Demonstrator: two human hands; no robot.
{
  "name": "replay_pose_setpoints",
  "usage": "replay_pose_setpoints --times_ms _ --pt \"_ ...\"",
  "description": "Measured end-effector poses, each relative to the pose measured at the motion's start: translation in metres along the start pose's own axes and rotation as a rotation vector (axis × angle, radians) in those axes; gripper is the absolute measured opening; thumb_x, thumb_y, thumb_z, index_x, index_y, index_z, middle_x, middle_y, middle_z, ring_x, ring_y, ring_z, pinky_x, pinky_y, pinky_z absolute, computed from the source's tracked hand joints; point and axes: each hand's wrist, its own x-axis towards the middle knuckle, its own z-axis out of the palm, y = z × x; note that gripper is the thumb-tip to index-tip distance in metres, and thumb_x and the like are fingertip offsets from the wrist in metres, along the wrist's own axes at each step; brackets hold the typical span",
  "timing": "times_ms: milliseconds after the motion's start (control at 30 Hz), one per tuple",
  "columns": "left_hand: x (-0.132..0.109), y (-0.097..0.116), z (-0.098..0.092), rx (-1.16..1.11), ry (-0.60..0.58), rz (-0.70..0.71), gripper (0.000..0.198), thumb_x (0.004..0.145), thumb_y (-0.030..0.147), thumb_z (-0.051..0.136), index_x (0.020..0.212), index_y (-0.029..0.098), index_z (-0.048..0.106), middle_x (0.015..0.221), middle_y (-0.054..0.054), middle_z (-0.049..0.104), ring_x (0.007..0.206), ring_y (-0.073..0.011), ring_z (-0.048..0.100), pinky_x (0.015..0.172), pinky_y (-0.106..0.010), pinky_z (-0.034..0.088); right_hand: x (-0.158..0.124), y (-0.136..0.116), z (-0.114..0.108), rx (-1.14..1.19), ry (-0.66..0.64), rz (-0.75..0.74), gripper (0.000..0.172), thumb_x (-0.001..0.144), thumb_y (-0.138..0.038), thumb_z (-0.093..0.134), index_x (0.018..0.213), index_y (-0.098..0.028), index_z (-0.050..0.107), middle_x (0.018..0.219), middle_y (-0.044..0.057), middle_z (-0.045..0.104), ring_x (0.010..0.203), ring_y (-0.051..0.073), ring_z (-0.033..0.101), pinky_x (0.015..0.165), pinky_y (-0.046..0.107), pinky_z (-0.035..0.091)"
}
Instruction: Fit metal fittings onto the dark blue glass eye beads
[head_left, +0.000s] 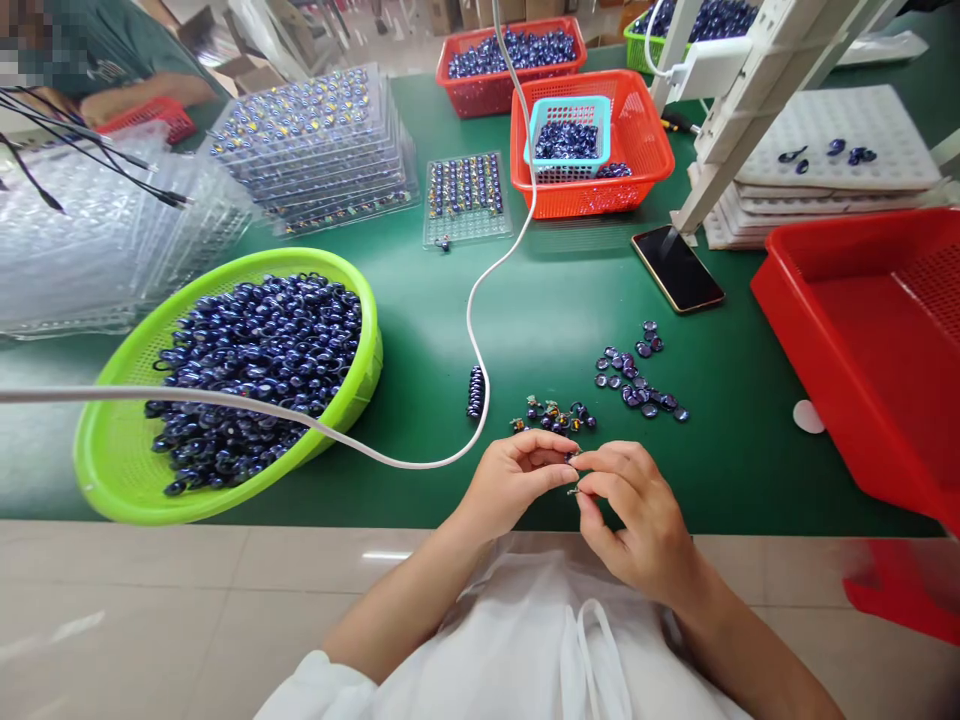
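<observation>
My left hand (517,478) and my right hand (634,505) meet at the near edge of the green table (570,290), fingertips pinched together on one small dark part (574,470), mostly hidden by the fingers. Just beyond them lies a short row of small parts with metal bits (555,414). A loose cluster of flat blue pieces (637,375) lies farther right. A small stacked column of blue pieces (475,391) stands left of the row.
A lime round basket (105,470) of dark blue parts sits left. A white cable (474,320) loops across the table. Red baskets (645,130), a phone (677,268), a red bin (877,350), stacked clear trays (315,150) and white foam trays (832,150) surround. Another person sits far left.
</observation>
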Motion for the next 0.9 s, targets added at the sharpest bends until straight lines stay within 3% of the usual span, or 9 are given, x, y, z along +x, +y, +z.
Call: replay_pose_setpoints --times_ms 133,267,367,567,733,900 --pt "0.001 0.002 -0.002 0.119 -0.026 0.081 0.026 0.068 0.025 0.087 0.093 0.018 0.082 0.095 -0.008 0.076 0.087 -0.019 0.07 0.08 -0.03 0.059 0.003 0.002 -0.006 0.08 -0.064 -0.001 0.026 0.081 -0.005 0.06 0.096 -0.026 0.058 0.106 0.005 0.071 0.097 0.024 0.064 0.084 0.044 0.053" --pt "-0.003 0.002 0.0 0.163 -0.013 0.102 0.027 0.072 0.027 0.084 0.097 0.018 0.082 0.09 -0.008 0.078 0.082 -0.0195 0.072 0.078 -0.031 0.059 0.005 0.001 -0.009 0.181 0.02 0.201 0.017 0.088 -0.01 0.057 0.093 -0.025 0.057 0.099 0.004 0.069 0.094 0.021 0.064 0.082 0.038 0.053" --pt "-0.006 0.001 0.001 0.316 -0.016 0.242 0.024 0.077 0.024 0.081 0.101 0.019 0.081 0.086 -0.008 0.078 0.078 -0.0184 0.071 0.074 -0.029 0.057 0.008 -0.002 -0.009 0.191 0.05 0.33 0.011 0.092 -0.014 0.056 0.091 -0.025 0.057 0.089 0.002 0.065 0.085 0.018 0.063 0.076 0.032 0.051" --pt "-0.003 0.003 -0.004 0.579 -0.125 0.522 0.021 0.088 0.028 0.071 0.107 0.023 0.079 0.082 -0.008 0.078 0.073 -0.018 0.07 0.07 -0.03 0.055 0.013 -0.004 -0.007 0.278 -0.069 0.449 0.013 0.092 -0.017 0.055 0.08 -0.024 0.056 0.077 -0.002 0.06 0.072 0.014 0.059 0.068 0.026 0.05" --pt "-0.003 0.005 -0.008 0.657 -0.147 0.568 0.023 0.091 0.031 0.067 0.11 0.023 0.078 0.082 -0.008 0.077 0.073 -0.0178 0.069 0.071 -0.029 0.055 0.011 0.0 -0.004 0.354 -0.052 0.542 0.004 0.091 -0.023 0.06 0.086 -0.023 0.06 0.079 -0.001 0.064 0.074 0.015 0.063 0.07 0.026 0.052" --pt "-0.004 0.004 -0.009 0.652 -0.135 0.575 0.024 0.091 0.026 0.067 0.113 0.024 0.077 0.083 -0.008 0.078 0.075 -0.0181 0.07 0.073 -0.029 0.056 0.012 0.0 -0.006 0.364 -0.106 0.549 0.01 0.092 -0.023 0.058 0.083 -0.023 0.062 0.079 0.0 0.066 0.075 0.015 0.062 0.071 0.027 0.051"
